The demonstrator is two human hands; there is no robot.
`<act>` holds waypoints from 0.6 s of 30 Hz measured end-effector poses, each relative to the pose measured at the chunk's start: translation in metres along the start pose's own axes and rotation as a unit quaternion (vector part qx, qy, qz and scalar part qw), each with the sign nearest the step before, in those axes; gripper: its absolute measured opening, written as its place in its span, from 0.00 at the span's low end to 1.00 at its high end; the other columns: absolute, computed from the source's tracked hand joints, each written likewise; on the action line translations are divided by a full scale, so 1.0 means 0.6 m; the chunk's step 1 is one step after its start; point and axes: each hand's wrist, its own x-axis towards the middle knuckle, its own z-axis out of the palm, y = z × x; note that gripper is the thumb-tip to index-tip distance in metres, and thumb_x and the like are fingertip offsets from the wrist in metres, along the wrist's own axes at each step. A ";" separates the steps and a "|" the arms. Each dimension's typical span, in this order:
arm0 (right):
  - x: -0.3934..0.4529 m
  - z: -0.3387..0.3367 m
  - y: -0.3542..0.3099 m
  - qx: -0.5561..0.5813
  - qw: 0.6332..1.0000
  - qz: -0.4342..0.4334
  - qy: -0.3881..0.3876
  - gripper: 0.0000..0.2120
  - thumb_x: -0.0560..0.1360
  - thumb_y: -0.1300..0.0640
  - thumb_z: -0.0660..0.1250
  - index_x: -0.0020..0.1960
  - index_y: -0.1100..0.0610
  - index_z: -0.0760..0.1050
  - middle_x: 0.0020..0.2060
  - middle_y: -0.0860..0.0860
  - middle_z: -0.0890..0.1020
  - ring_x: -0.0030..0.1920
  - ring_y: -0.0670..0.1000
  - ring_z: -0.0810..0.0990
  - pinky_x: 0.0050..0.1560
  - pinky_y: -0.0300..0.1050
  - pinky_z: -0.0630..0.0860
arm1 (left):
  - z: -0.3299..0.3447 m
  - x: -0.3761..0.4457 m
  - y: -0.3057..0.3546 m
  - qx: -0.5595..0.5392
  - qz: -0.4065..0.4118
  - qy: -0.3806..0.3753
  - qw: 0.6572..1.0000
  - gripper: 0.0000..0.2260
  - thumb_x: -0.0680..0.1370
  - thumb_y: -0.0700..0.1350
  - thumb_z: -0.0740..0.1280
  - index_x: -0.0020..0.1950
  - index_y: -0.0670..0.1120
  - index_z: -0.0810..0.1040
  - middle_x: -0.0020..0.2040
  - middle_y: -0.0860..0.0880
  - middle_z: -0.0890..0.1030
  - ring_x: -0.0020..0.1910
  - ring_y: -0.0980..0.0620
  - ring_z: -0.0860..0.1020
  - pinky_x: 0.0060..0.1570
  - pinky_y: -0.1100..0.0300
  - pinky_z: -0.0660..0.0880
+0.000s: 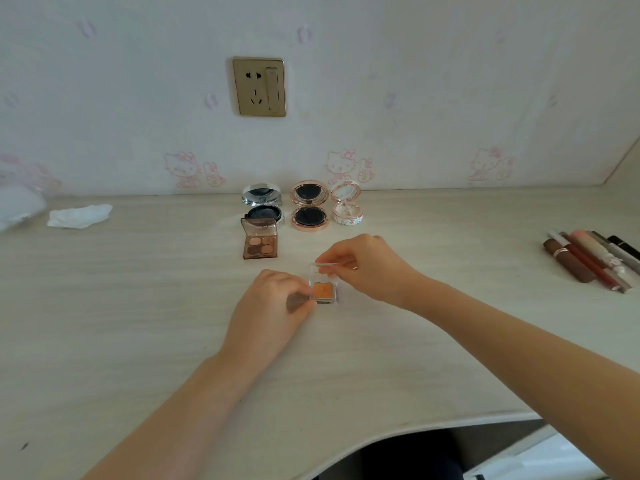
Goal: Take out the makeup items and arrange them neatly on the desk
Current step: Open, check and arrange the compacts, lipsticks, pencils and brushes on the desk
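Head view shows your two hands meeting at the middle of the pale wood-grain desk [138,306] over a small clear-cased single eyeshadow [323,291] with an orange pan. Your left hand [273,306] pinches the left edge of its base with curled fingers, and your right hand [367,268] pinches the raised clear lid [325,268] at its top edge, so the case stands open on the desk between them.

Just beyond the hands, to the left, an open brown four-pan eyeshadow palette [259,242] lies flat with its lid up. Behind it, along the wall, three round compacts stand open in a row: a silver cushion compact [263,206] touching the palette's back, a rose-gold cushion compact [309,207] beside it, and a smaller white floral compact [347,207] on the right. Nothing lies between the small eyeshadow and that row except your right hand's knuckles.

At the right edge of the desk a bundle of lip and pencil-type sticks [592,261] lies side by side, well apart from your hands. At the far left sits a crumpled white tissue [79,216], with a pale plastic bag [17,206] beside it at the frame edge.

On the wall a gold socket plate [259,86] carries a switch. The wallpaper shows pink cartoon cat figures [341,166]. Any print on the cases is too small to read.
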 end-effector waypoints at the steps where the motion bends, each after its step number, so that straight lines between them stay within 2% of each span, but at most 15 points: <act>1: 0.001 -0.001 -0.001 0.007 1.000 0.007 0.000 0.08 0.76 0.61 0.67 0.53 0.55 0.83 0.44 0.48 0.85 0.45 0.40 0.82 0.52 0.28 0.74 | 0.000 0.000 0.000 -0.002 0.002 -0.001 1.000 0.06 0.69 0.44 0.76 0.44 0.49 0.84 0.46 0.59 0.82 0.52 0.55 0.75 0.51 0.63 0.71; 4: 0.007 -0.003 -0.001 0.021 0.999 0.027 -0.006 0.08 0.75 0.60 0.67 0.53 0.55 0.83 0.43 0.47 0.86 0.46 0.40 0.82 0.50 0.24 0.73 | 0.001 -0.002 -0.002 0.000 0.016 -0.006 1.000 0.06 0.70 0.45 0.76 0.45 0.50 0.84 0.48 0.61 0.81 0.53 0.57 0.74 0.51 0.65 0.69; 9: 0.020 -0.002 0.003 0.015 0.999 0.040 -0.014 0.10 0.76 0.62 0.65 0.52 0.54 0.82 0.40 0.45 0.85 0.39 0.32 0.80 0.44 0.23 0.72 | 0.005 -0.005 -0.003 0.001 0.017 -0.001 1.000 0.05 0.71 0.44 0.75 0.46 0.50 0.83 0.49 0.59 0.82 0.52 0.56 0.75 0.51 0.67 0.69; 11: 0.021 -0.003 0.003 0.005 0.999 0.041 -0.020 0.10 0.76 0.62 0.65 0.53 0.54 0.82 0.41 0.45 0.85 0.42 0.34 0.80 0.46 0.24 0.72 | 0.006 -0.004 -0.004 0.001 0.014 -0.002 1.000 0.06 0.71 0.45 0.75 0.47 0.50 0.83 0.49 0.59 0.82 0.52 0.57 0.75 0.51 0.66 0.69; 14: 0.018 -0.005 0.000 -0.009 0.999 0.046 -0.026 0.11 0.76 0.59 0.66 0.57 0.52 0.80 0.47 0.48 0.85 0.49 0.42 0.81 0.54 0.33 0.74 | 0.005 -0.004 -0.004 -0.006 0.014 -0.004 1.000 0.06 0.71 0.44 0.75 0.46 0.50 0.83 0.49 0.60 0.81 0.53 0.57 0.75 0.52 0.68 0.68; 18: -0.006 -0.006 0.007 -0.033 0.998 0.053 0.023 0.16 0.78 0.58 0.63 0.65 0.53 0.73 0.54 0.48 0.82 0.57 0.46 0.79 0.60 0.41 0.73 | 0.003 -0.006 -0.004 0.000 0.013 -0.005 1.000 0.08 0.70 0.44 0.75 0.49 0.50 0.83 0.50 0.59 0.81 0.54 0.58 0.74 0.51 0.71 0.66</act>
